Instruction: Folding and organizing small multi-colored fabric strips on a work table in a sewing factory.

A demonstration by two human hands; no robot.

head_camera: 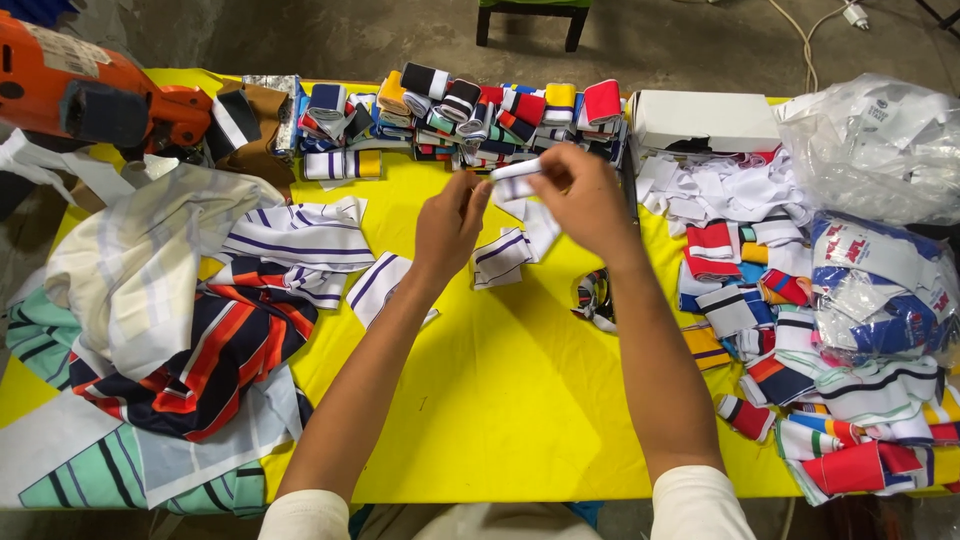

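My left hand (450, 222) and my right hand (585, 200) meet above the middle of a yellow table (500, 400). Between their fingers they hold a small white folded fabric strip with a dark stripe (515, 181). Just below the hands lie loose white strips with purple stripes (505, 255). A row of rolled and folded striped fabric bands (470, 115) in many colours stands beyond the hands at the table's far edge.
A pile of striped cloth (190, 330) covers the left side. An orange machine (90, 95) sits at the far left. A white box (705, 120), clear plastic bags (880, 150) and several loose coloured bands (800, 350) fill the right. A tape roll (595, 298) lies near my right forearm.
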